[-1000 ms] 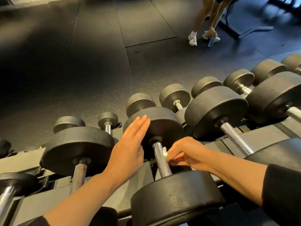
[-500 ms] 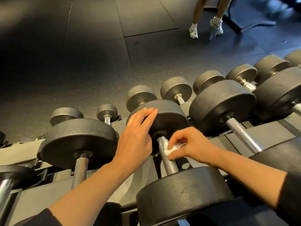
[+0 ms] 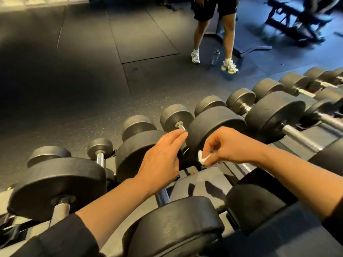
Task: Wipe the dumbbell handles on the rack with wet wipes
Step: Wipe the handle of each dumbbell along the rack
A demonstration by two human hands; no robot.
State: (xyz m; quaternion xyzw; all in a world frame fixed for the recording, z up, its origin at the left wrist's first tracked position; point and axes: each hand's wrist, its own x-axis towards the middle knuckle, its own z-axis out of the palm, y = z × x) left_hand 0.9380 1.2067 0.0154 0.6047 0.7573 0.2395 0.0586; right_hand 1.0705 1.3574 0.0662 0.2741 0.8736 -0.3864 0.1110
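My count at the rack (image 3: 209, 180):
2 hands, 1 wipe (image 3: 202, 158) pinched in my right fingers (image 3: 213, 158), 1 bystander (image 3: 213, 30), 1 bottle (image 3: 215, 56).

A commercial gym's free-weights area.

Black round-headed dumbbells (image 3: 274, 115) with knurled steel handles lie in rows across a tiered rack (image 3: 207, 180), growing larger toward the right edge. Beyond the rack's far edge the floor (image 3: 89, 75) is dark speckled rubber matting laid in big tiles. A person in shorts and trainers (image 3: 213, 34) stands there beside a water bottle (image 3: 215, 56), with a weight bench (image 3: 297, 21) behind.
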